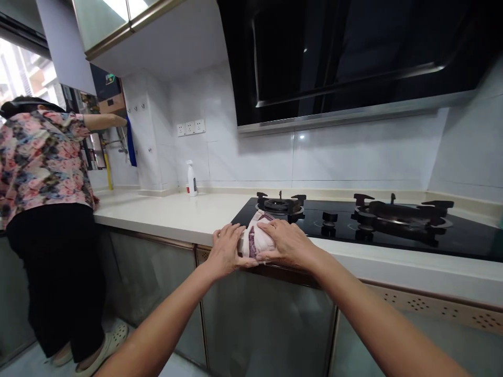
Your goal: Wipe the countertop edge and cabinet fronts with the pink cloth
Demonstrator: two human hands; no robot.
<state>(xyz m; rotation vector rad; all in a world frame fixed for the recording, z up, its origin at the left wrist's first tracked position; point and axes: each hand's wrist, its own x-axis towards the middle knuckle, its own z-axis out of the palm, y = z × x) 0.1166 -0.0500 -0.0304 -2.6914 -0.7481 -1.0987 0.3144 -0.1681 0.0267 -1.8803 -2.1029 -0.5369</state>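
A folded, bunched cloth (261, 240), pale pink-white with dark purple patches, is between my two hands at the counter's front edge. My right hand (290, 244) grips its right side, with fingers over the top and thumb below. On the other side, my left hand (227, 250) curls its fingers and thumb round the cloth's left edge. The folds hide part of the fingertips. Just behind the cloth lies the black glass gas hob (310, 222), with its left burner (280, 204) closest to my hands.
A second burner (401, 212) and a control knob (329, 219) sit to the right. On the pale countertop (168, 212) a white spray bottle (191, 179) stands near the wall. The range hood (346, 63) hangs above. At left, another person (51, 157) reaches toward a blue cloth (131, 144).
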